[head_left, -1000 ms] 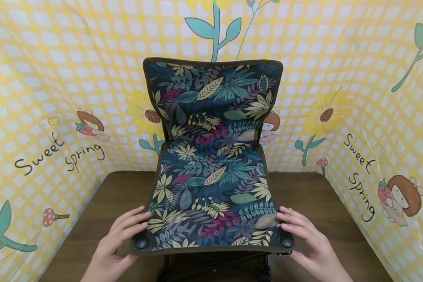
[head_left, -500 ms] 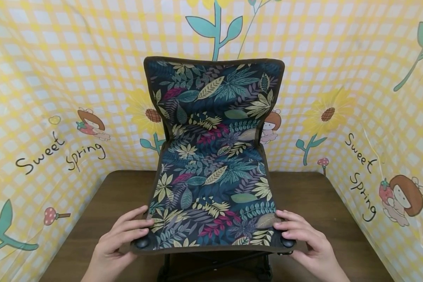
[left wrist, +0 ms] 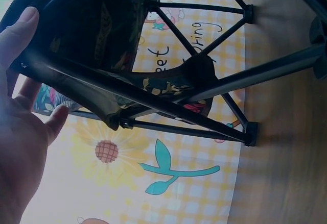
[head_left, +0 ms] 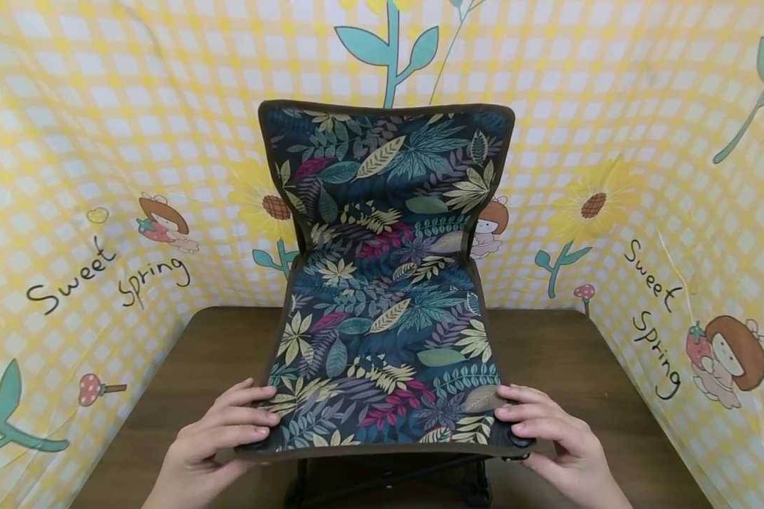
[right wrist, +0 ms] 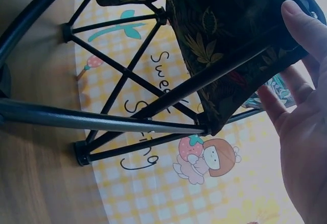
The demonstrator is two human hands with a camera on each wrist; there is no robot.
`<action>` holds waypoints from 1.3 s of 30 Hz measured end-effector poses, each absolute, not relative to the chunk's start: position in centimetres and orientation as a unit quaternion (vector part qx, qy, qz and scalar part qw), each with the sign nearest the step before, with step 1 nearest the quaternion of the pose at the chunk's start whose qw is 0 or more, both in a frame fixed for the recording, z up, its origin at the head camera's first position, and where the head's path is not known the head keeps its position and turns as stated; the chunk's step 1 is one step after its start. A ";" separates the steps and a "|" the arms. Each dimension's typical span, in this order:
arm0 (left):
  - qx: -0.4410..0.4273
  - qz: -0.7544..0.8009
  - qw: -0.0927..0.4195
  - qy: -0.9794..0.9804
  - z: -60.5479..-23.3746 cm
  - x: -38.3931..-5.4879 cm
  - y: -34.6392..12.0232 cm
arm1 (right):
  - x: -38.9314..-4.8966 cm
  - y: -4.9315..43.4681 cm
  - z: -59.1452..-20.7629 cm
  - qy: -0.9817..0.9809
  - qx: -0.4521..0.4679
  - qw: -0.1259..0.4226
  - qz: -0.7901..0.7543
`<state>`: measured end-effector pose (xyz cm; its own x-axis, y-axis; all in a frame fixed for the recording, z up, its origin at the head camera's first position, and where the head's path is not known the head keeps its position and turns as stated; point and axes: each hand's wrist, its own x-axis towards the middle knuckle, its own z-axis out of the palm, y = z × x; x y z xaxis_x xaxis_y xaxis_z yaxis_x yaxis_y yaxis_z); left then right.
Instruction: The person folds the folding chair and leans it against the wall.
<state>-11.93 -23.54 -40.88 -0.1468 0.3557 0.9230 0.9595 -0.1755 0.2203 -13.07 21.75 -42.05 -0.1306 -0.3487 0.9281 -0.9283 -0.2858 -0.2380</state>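
Observation:
A small folding chair (head_left: pixel 382 283) with dark leaf-print fabric stands upright on a brown table (head_left: pixel 579 353), its backrest away from me. My left hand (head_left: pixel 229 424) grips the seat's front left corner, fingers curled over the top. My right hand (head_left: pixel 547 428) grips the front right corner the same way. In the left wrist view, my left hand (left wrist: pixel 20 132) has its thumb against the underside of the corner by the black frame tubes (left wrist: pixel 204 89). The right wrist view shows my right hand (right wrist: pixel 306 147) beside the seat edge and the crossed frame (right wrist: pixel 127 117).
A yellow checked backdrop (head_left: pixel 675 177) printed with flowers, cartoon figures and "Sweet Spring" closes in the table at the back and on both sides. Bare wood shows to the left (head_left: pixel 216 346) and right of the chair. The chair's black feet (left wrist: pixel 250 132) rest on the tabletop.
Both hands' fingers have slid and curled further over the seat's front corners, hiding the left black corner cap and most of the right one. The chair has stayed in place.

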 end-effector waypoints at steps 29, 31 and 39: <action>-0.557 -0.507 0.292 -0.589 -40.5 -11.5 -23.3 | -14.0 22.0 -43.1 -0.536 0.597 0.289 0.522; -0.558 -0.506 0.287 -0.592 -40.6 -11.5 -23.3 | -13.9 21.9 -42.7 -0.540 0.597 0.289 0.517; -0.559 -0.490 0.285 -0.605 -40.5 -11.5 -23.4 | -13.7 22.0 -42.3 -0.553 0.600 0.268 0.513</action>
<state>-11.55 -23.41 -40.53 -0.2126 0.3978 0.8925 0.9559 -0.1047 0.2743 -13.67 22.05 -42.27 -0.1365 -0.3885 0.9113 -0.9379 -0.2454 -0.2451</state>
